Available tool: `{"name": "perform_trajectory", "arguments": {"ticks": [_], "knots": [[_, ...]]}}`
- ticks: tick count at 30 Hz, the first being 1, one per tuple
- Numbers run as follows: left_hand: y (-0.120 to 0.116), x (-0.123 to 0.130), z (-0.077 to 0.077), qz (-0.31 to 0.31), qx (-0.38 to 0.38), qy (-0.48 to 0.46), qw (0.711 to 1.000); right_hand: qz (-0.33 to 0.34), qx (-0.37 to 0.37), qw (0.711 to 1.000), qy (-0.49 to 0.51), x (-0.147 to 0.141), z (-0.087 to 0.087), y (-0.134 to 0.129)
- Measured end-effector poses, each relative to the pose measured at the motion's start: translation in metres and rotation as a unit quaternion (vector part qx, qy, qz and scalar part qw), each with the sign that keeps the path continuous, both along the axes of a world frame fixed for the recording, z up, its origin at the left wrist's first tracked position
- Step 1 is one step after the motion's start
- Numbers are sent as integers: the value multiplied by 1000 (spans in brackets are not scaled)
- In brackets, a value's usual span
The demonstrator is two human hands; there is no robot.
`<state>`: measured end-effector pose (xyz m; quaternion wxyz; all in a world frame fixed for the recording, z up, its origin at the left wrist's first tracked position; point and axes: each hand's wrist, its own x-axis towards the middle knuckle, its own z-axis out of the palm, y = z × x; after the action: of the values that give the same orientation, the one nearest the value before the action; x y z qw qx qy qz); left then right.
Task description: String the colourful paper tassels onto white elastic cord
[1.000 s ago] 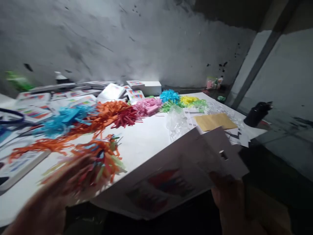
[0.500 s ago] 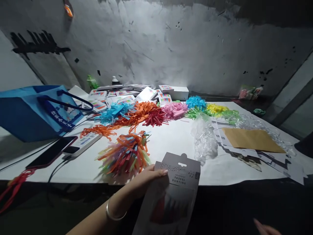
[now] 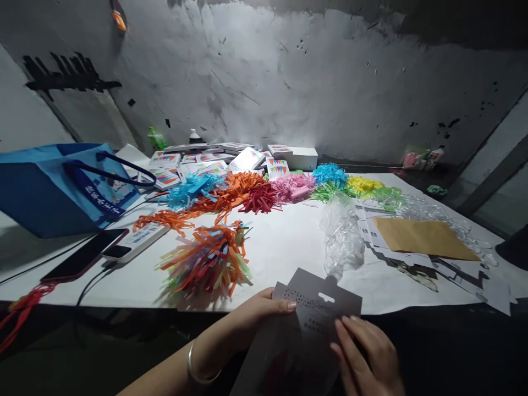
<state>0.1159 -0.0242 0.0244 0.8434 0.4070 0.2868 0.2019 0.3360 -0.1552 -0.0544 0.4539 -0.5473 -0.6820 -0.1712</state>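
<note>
My left hand (image 3: 264, 314), with a silver bangle at the wrist, grips the upper left part of a grey tassel bunting package (image 3: 315, 308), thumb on its front. The package tilts over the table's front edge and has a hang hole near its top. My right hand (image 3: 367, 352) is at the package's right side, fingertips on its front; whether it grips the card is unclear. A bundle of mixed-colour tassels (image 3: 208, 258) lies on the white table (image 3: 284, 236), left of the package. Beyond the package's top sits a heap of clear plastic (image 3: 342, 236).
Piles of orange (image 3: 243, 187), blue, red, pink, yellow and green tassels line the table's middle. Printed boxes (image 3: 247, 158) are stacked behind. At left are a blue bag (image 3: 53, 187), a phone (image 3: 86, 256) and a white device (image 3: 136, 242). A brown envelope (image 3: 424, 237) lies on cards at right.
My right hand has come in from the lower right and now touches the package. The package has shifted right and slightly down with my left hand and tilted more.
</note>
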Motion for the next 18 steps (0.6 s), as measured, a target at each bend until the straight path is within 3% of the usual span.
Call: {"name": "perform_trajectory", "arguments": {"ticks": [3,6,9,13,16,18], "knots": [[-6,-5,2,-28,3,-41,999,75,32,997,-2,-29,39,33],[-8,-12,-6,-24,13,-81,996,156,25,987,19,-39,51,46],[-8,-15,-19,-28,16,-94,995,166,16,985,40,-43,41,47],[-10,-13,-33,-21,-8,-83,996,98,48,990,88,-48,16,46],[-11,-9,-37,4,-30,-55,998,15,93,986,135,-23,-4,32],[-10,-9,-34,30,-37,-45,998,-57,51,975,210,7,-14,9]]}}
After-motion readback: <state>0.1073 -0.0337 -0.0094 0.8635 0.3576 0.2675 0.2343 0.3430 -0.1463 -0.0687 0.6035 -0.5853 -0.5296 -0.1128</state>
